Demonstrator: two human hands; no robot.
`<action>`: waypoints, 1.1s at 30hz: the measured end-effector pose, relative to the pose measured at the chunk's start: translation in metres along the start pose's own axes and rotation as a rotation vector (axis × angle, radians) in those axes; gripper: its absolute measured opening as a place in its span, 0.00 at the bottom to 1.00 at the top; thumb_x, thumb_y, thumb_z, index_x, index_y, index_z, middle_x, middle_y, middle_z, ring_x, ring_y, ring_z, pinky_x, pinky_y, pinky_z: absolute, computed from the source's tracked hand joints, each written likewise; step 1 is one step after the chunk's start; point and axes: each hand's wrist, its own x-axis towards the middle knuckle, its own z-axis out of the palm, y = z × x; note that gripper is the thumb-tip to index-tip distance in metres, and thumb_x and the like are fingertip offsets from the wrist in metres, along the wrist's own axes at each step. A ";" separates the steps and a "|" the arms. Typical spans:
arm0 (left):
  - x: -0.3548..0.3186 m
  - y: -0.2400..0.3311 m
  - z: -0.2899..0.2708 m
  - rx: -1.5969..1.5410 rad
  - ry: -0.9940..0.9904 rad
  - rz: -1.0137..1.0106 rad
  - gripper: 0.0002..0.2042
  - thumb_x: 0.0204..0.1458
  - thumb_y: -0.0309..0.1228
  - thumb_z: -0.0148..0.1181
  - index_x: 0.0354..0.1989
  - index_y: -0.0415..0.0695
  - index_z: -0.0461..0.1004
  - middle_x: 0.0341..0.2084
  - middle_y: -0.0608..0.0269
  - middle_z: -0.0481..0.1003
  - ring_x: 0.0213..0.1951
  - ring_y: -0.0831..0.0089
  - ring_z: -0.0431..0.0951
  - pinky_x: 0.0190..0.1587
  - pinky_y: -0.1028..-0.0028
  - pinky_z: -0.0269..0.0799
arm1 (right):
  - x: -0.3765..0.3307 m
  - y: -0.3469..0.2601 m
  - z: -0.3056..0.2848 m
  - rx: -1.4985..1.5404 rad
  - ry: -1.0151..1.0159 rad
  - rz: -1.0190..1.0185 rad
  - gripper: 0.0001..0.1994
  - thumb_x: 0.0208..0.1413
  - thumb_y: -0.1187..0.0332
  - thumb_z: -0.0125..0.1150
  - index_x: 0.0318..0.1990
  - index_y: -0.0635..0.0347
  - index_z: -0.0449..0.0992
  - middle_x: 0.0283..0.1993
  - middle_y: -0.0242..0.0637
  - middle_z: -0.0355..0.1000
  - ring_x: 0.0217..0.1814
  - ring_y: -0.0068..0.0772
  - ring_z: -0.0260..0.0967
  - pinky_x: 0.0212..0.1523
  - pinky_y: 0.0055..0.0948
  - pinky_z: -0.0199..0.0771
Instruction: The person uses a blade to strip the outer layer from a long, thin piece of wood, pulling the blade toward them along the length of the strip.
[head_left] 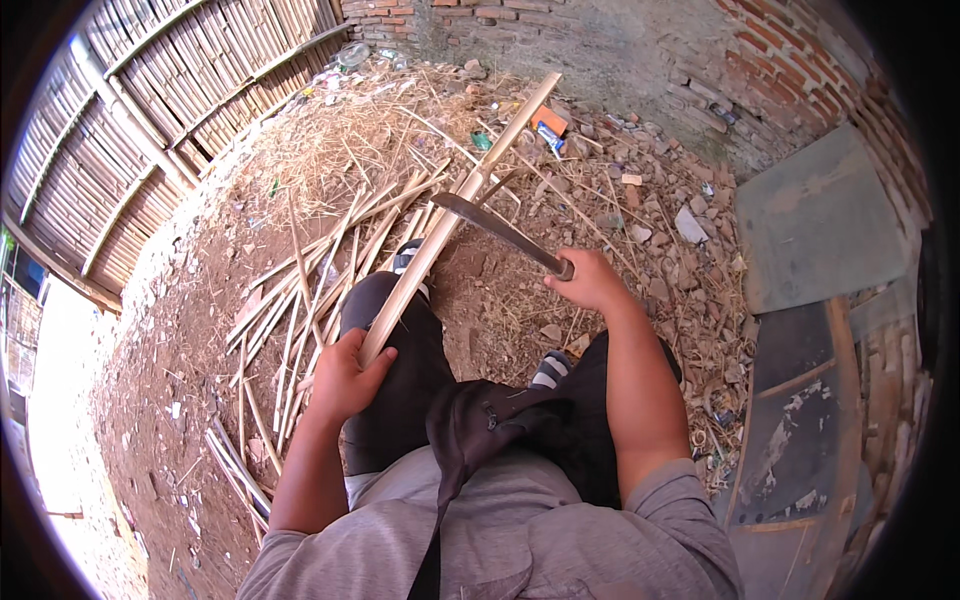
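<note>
Centrally, a long pale bamboo slat (455,215) is running from the person's lap up and away toward the brick wall (770,70), its near end lying over the dark-trousered left knee (395,330). The left hand (345,378) is gripping that near end, fingers curled shut around it and thumb pressing on top. Partway up the slat, a curved dark blade of a billhook knife (495,228) is meeting the bamboo, its tip touching or just crossing the slat's edge; which of the two cannot be told. The right hand (590,280) is clenching the knife's handle to the right of the slat, fingers wrapped closed. Left of the slat, a loose pile of thin split bamboo strips (300,300) is lying fanned out on the bare earth. Beyond the slat's far end, dry straw and rubble (640,200) are covering the ground up to the wall. Further left of the slat, a woven bamboo fence (150,110) is standing. A dark bag (480,420) is hanging across the person's grey shirt, below the slat.
</note>
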 end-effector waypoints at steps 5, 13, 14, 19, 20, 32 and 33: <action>-0.001 0.002 -0.001 0.007 0.001 -0.002 0.16 0.53 0.40 0.70 0.36 0.38 0.76 0.21 0.54 0.75 0.25 0.65 0.75 0.32 0.65 0.69 | -0.002 -0.008 -0.006 0.035 -0.035 0.030 0.20 0.50 0.57 0.73 0.44 0.63 0.80 0.33 0.48 0.78 0.35 0.47 0.77 0.39 0.41 0.74; 0.000 0.003 -0.002 0.015 -0.009 -0.018 0.17 0.52 0.40 0.70 0.35 0.38 0.76 0.21 0.54 0.75 0.25 0.64 0.75 0.32 0.64 0.69 | -0.001 -0.007 -0.004 0.019 -0.042 0.019 0.18 0.50 0.58 0.73 0.41 0.63 0.80 0.31 0.48 0.77 0.34 0.46 0.76 0.38 0.42 0.73; -0.001 0.003 -0.002 0.015 -0.010 -0.017 0.17 0.52 0.40 0.70 0.35 0.38 0.76 0.21 0.54 0.75 0.25 0.64 0.75 0.32 0.64 0.69 | -0.001 -0.007 -0.004 0.021 -0.047 0.021 0.18 0.50 0.58 0.73 0.41 0.63 0.80 0.31 0.48 0.77 0.34 0.47 0.76 0.38 0.42 0.73; 0.000 0.003 -0.001 0.023 -0.015 -0.021 0.17 0.53 0.40 0.70 0.35 0.38 0.76 0.21 0.54 0.75 0.25 0.66 0.75 0.31 0.65 0.69 | 0.000 -0.002 0.000 0.043 -0.032 0.003 0.18 0.50 0.57 0.72 0.40 0.63 0.79 0.31 0.49 0.77 0.35 0.49 0.76 0.39 0.43 0.73; 0.000 0.002 -0.001 0.023 -0.017 -0.021 0.17 0.53 0.40 0.70 0.35 0.38 0.76 0.21 0.54 0.75 0.25 0.66 0.75 0.31 0.65 0.69 | 0.000 -0.003 0.000 0.031 -0.040 0.004 0.19 0.50 0.57 0.73 0.40 0.63 0.79 0.31 0.49 0.77 0.35 0.49 0.76 0.39 0.43 0.73; -0.001 0.001 0.003 0.020 0.042 0.021 0.19 0.52 0.44 0.70 0.33 0.37 0.76 0.19 0.47 0.75 0.25 0.51 0.78 0.30 0.59 0.71 | 0.002 -0.002 0.003 0.021 -0.037 -0.014 0.19 0.49 0.58 0.73 0.41 0.63 0.79 0.32 0.50 0.77 0.36 0.50 0.76 0.40 0.42 0.73; -0.001 0.000 0.003 0.019 0.045 0.024 0.19 0.52 0.44 0.70 0.33 0.37 0.76 0.19 0.47 0.75 0.25 0.51 0.78 0.30 0.59 0.71 | 0.002 -0.002 0.002 0.013 -0.049 -0.003 0.19 0.49 0.57 0.73 0.41 0.62 0.80 0.33 0.50 0.77 0.37 0.50 0.77 0.41 0.42 0.74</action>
